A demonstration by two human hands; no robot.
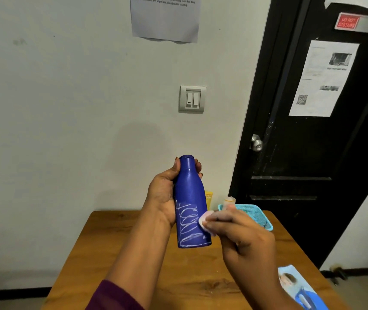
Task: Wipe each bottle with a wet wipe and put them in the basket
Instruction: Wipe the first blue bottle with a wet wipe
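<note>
left hand (165,198) grips the dark blue plastic bottle (189,198) upright by neck and shoulder, above the wooden counter (116,253). right hand (241,238) pinches a folded white wet wipe (204,220) against its scribbled lower side. bottle looks light, stiff, likely slippery when wet; the neck hold seems soundest.

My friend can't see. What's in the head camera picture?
A left hand holds a blue bottle with white scribbles upright above a wooden table, while the right hand presses a wipe against its side. A blue basket sits on the table behind.

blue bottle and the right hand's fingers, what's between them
A white wet wipe, pinched by the fingers of the right hand and pressed to the scribbled lower side of the blue bottle; the head view shows it.
</note>
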